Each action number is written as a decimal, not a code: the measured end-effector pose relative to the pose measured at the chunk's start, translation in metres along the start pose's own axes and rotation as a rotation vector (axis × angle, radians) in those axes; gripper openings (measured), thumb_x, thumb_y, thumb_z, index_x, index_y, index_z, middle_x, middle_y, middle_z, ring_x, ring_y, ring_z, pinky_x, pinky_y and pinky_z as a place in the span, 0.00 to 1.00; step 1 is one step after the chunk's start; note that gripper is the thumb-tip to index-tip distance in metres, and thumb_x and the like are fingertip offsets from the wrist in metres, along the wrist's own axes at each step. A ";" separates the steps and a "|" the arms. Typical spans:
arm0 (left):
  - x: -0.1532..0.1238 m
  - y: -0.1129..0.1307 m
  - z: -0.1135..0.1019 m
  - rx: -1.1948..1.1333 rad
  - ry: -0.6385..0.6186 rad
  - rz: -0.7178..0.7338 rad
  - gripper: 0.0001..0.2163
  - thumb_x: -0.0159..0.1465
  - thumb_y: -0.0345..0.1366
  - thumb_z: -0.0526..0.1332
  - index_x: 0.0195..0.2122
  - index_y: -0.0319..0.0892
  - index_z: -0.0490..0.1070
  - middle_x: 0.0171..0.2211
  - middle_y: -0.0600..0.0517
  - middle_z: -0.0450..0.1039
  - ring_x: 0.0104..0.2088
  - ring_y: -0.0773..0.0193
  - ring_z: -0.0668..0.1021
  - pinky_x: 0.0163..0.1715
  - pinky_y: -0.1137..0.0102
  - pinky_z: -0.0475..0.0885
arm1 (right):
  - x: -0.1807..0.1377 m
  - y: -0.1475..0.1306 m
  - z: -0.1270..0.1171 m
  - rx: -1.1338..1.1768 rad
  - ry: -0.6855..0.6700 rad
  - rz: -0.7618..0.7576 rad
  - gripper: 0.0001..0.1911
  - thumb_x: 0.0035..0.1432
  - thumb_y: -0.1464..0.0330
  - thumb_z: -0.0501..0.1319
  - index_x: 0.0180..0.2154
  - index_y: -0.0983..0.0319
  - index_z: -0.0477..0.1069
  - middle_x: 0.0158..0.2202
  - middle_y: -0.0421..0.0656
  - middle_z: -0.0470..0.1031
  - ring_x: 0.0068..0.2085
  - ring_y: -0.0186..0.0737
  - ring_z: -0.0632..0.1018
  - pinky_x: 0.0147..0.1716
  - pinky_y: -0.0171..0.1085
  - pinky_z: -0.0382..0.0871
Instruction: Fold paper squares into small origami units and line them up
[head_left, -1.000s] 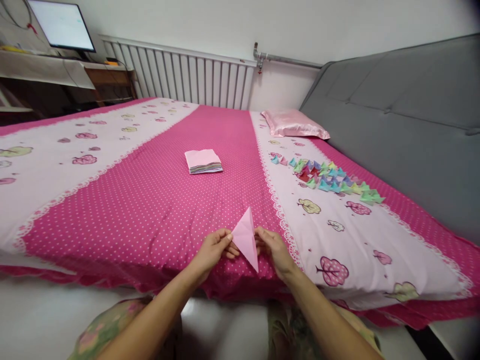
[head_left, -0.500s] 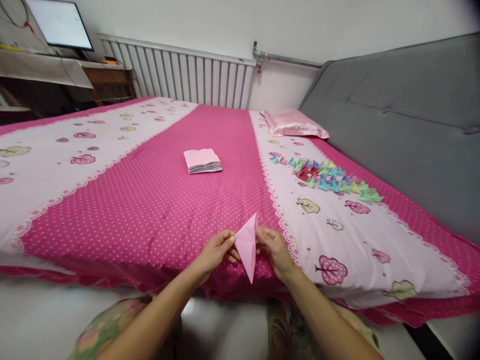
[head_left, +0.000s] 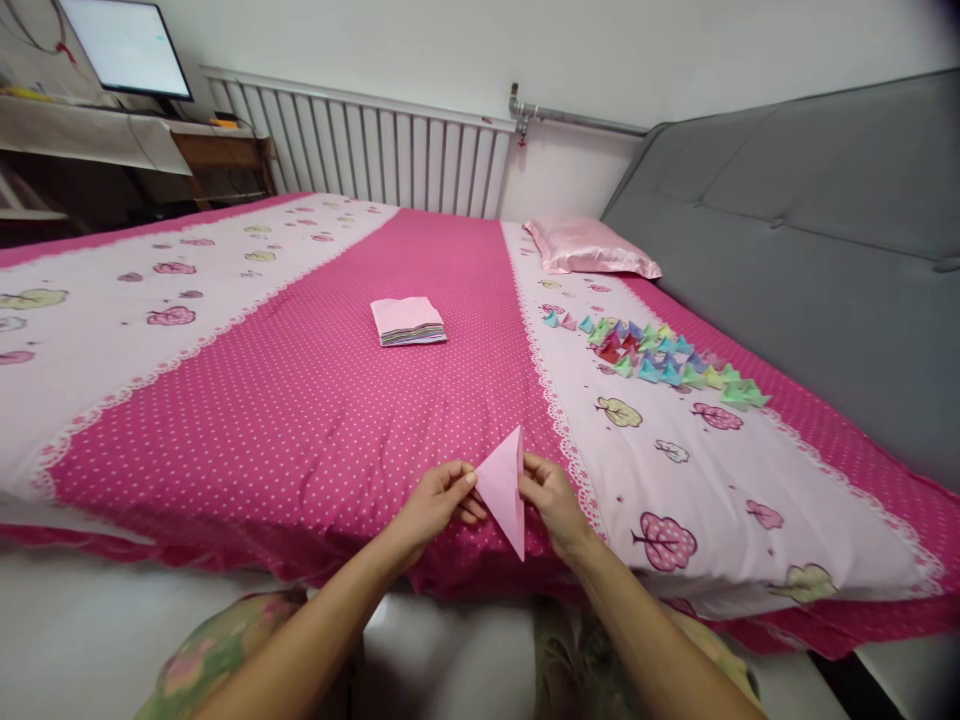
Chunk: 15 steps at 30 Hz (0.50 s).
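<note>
A pink sheet of paper (head_left: 504,490), folded into a triangle, is held up between my two hands just above the near edge of the bed. My left hand (head_left: 444,500) pinches its left corner between thumb and fingers. On the other side, my right hand (head_left: 553,500) grips the folded long edge; its fingertips are partly hidden behind the paper. A stack of square coloured paper (head_left: 409,320) with a pink sheet on top lies farther back on the bed. To the right sit many small folded paper boats (head_left: 660,355) in several colours.
The bed (head_left: 300,420) has a pink dotted cover with white printed bands. A pink pillow (head_left: 589,247) rests by the grey headboard (head_left: 810,190). Behind are a radiator (head_left: 375,150) and a desk (head_left: 217,152) with a monitor (head_left: 127,48).
The folded pink paper has turned slightly, its lower tip swinging to the right. Both hands keep their hold, and the whole view has shifted a little.
</note>
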<state>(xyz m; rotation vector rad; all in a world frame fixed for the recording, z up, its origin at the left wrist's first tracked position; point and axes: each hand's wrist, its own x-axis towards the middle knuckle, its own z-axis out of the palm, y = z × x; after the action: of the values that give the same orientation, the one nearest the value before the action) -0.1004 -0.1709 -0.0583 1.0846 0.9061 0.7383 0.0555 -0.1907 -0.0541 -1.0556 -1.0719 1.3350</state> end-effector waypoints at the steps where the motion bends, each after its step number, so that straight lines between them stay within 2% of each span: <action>1: 0.000 0.000 0.000 -0.007 0.009 0.003 0.15 0.53 0.46 0.60 0.29 0.37 0.66 0.20 0.53 0.72 0.21 0.70 0.75 0.23 0.76 0.68 | 0.000 0.001 0.000 -0.015 -0.019 0.006 0.11 0.43 0.69 0.63 0.33 0.63 0.73 0.29 0.41 0.76 0.29 0.38 0.75 0.29 0.34 0.68; 8: -0.003 0.002 0.003 -0.034 0.036 -0.020 0.13 0.52 0.43 0.63 0.28 0.36 0.69 0.23 0.50 0.74 0.24 0.69 0.77 0.25 0.77 0.70 | -0.001 0.007 0.002 -0.174 -0.047 0.001 0.16 0.41 0.74 0.63 0.37 0.64 0.74 0.31 0.44 0.78 0.30 0.40 0.77 0.31 0.36 0.71; 12: -0.002 0.001 0.008 -0.067 0.074 -0.011 0.14 0.51 0.41 0.64 0.31 0.35 0.68 0.22 0.50 0.74 0.23 0.68 0.77 0.24 0.77 0.70 | -0.001 0.009 0.009 -0.108 -0.066 -0.022 0.16 0.41 0.71 0.63 0.38 0.65 0.74 0.32 0.46 0.78 0.30 0.42 0.77 0.29 0.37 0.72; 15: 0.000 -0.003 0.011 -0.121 0.166 0.033 0.16 0.49 0.40 0.65 0.34 0.37 0.64 0.19 0.53 0.72 0.20 0.68 0.76 0.22 0.76 0.69 | -0.001 0.011 0.014 -0.100 -0.013 -0.032 0.15 0.42 0.70 0.63 0.36 0.65 0.75 0.31 0.47 0.78 0.30 0.42 0.78 0.29 0.37 0.72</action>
<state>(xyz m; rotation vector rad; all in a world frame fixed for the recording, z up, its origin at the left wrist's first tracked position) -0.0905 -0.1761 -0.0594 0.9434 0.9727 0.9095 0.0394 -0.1927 -0.0618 -1.0996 -1.1705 1.2748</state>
